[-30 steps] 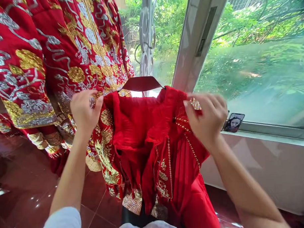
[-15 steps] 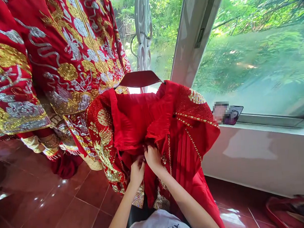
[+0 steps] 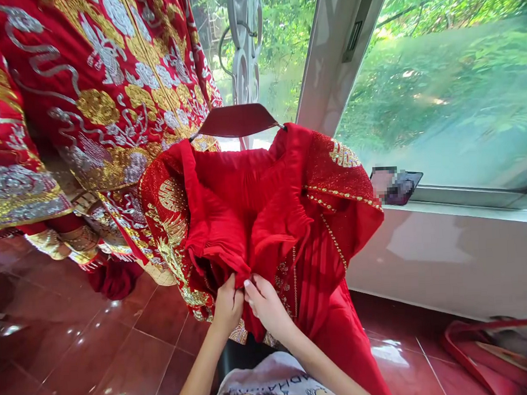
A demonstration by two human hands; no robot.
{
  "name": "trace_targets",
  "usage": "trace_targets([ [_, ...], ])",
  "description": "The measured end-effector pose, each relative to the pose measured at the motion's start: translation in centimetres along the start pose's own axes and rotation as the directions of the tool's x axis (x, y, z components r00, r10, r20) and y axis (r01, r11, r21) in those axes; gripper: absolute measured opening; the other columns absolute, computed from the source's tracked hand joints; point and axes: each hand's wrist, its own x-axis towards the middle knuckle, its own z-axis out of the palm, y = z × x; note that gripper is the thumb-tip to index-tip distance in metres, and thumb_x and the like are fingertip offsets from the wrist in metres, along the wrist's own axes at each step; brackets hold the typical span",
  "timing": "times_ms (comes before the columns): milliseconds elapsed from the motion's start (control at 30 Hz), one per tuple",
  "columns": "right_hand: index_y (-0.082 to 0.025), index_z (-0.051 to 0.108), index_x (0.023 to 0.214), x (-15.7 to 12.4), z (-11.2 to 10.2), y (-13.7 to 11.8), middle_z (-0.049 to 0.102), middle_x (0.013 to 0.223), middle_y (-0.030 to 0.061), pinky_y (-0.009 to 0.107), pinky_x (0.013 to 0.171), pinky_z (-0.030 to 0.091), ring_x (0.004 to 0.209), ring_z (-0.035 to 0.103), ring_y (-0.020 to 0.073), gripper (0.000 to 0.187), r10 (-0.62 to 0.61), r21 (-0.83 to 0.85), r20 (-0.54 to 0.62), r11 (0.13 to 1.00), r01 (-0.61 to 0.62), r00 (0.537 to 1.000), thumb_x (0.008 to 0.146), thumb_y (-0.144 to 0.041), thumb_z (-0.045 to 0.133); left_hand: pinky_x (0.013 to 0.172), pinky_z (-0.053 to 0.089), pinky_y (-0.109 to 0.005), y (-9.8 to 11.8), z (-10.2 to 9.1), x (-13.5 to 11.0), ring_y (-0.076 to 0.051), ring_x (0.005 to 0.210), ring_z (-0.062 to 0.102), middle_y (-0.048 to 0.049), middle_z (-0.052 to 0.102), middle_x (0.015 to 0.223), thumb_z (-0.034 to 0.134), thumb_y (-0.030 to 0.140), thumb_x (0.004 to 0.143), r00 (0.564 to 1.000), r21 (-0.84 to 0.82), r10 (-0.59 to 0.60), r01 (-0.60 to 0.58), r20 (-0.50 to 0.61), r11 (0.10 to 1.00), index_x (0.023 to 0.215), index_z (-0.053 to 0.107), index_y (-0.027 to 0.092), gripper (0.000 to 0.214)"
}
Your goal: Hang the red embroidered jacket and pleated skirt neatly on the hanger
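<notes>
A red dress (image 3: 229, 216) with gold embroidery and bead trim hangs by its shoulders from a dark red hanger (image 3: 239, 120), its pleated front opened toward me. My left hand (image 3: 228, 305) is closed on the red cloth at the lower middle of that opening. Right beside it, my right hand (image 3: 263, 301) pinches the same cloth, thumb and fingers pressed together. The two hands nearly touch. Whatever small fastening may lie between the fingertips is hidden.
Heavily embroidered red and gold garments (image 3: 100, 99) hang at the left. Behind the hanger stands a white scrolled metal frame (image 3: 242, 54). A phone (image 3: 404, 187) rests on the window sill at right. A red object with a curved frame (image 3: 480, 351) lies on the tiled floor (image 3: 100, 353).
My hands have moved a little down and toward me, drawing the cloth at the opening with them. The edges of the front now meet between my fingers. The view has shifted slightly.
</notes>
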Motion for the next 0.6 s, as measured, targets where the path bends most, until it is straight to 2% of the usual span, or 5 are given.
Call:
trace_targets([
  [100, -0.019, 0.045, 0.067, -0.3, 0.1, 1.7, 0.046, 0.061, -0.0022, 0.024, 0.053, 0.034, 0.057, 0.040, 0.0109, 0.036, -0.018, -0.032, -0.064, 0.999, 0.016, 0.998, 0.082, -0.051, 0.049, 0.073, 0.048, -0.033, -1.7, 0.7, -1.0, -0.019, 0.071, 0.060, -0.0037, 0.065, 0.078, 0.035, 0.025, 0.089, 0.999, -0.034, 0.011, -0.010, 0.045, 0.999, 0.086, 0.052, 0.023, 0.018],
  [200, -0.019, 0.044, 0.059, 0.3, -0.2, 2.8, 0.042, 0.055, -0.0034, 0.024, 0.052, 0.029, 0.055, 0.036, 0.0100, 0.037, 0.042, -0.006, -0.025, 0.999, -0.042, 0.999, 0.077, -0.049, 0.055, 0.072, 0.048, -0.032, -4.0, 2.4, -1.3, -0.019, 0.072, 0.060, -0.0048, 0.064, 0.078, 0.035, 0.029, 0.091, 1.000, -0.033, 0.026, -0.026, -0.008, 0.999, 0.082, 0.051, 0.023, 0.019],
  [333, -0.017, 0.046, 0.052, 0.2, -0.2, 2.3, 0.038, 0.049, -0.0049, 0.022, 0.047, 0.023, 0.050, 0.031, 0.0072, 0.035, 0.157, 0.136, 0.002, 0.978, -0.155, 0.988, 0.064, -0.045, 0.063, 0.060, 0.045, -0.031, -6.2, 4.3, -1.4, -0.018, 0.060, 0.054, -0.0042, 0.059, 0.066, 0.037, 0.032, 0.089, 0.996, -0.024, 0.012, -0.014, -0.090, 1.000, 0.069, 0.044, 0.022, 0.024],
  [500, -0.019, 0.045, 0.053, -0.4, 0.2, -1.2, 0.028, 0.042, -0.0098, 0.021, 0.038, 0.013, 0.037, 0.018, 0.0031, 0.032, 0.281, 0.257, 0.014, 0.926, -0.275, 0.959, 0.060, -0.047, 0.060, 0.059, 0.046, -0.031, -7.2, 5.5, -1.5, -0.019, 0.061, 0.058, -0.0056, 0.061, 0.066, 0.036, 0.032, 0.086, 0.989, -0.024, 0.015, -0.019, -0.148, 1.000, 0.069, 0.049, 0.020, 0.024],
  [600, -0.017, 0.050, 0.057, -0.6, 0.1, -5.1, 0.031, 0.042, -0.0098, 0.020, 0.037, 0.013, 0.036, 0.018, 0.0014, 0.031, 0.228, 0.363, -0.021, 0.909, -0.205, 0.973, 0.060, -0.044, 0.064, 0.065, 0.049, -0.032, -7.3, 5.7, -1.4, -0.020, 0.069, 0.062, -0.0077, 0.066, 0.076, 0.035, 0.030, 0.087, 0.989, -0.024, 0.023, -0.027, -0.148, 0.999, 0.085, 0.058, 0.016, 0.026],
])
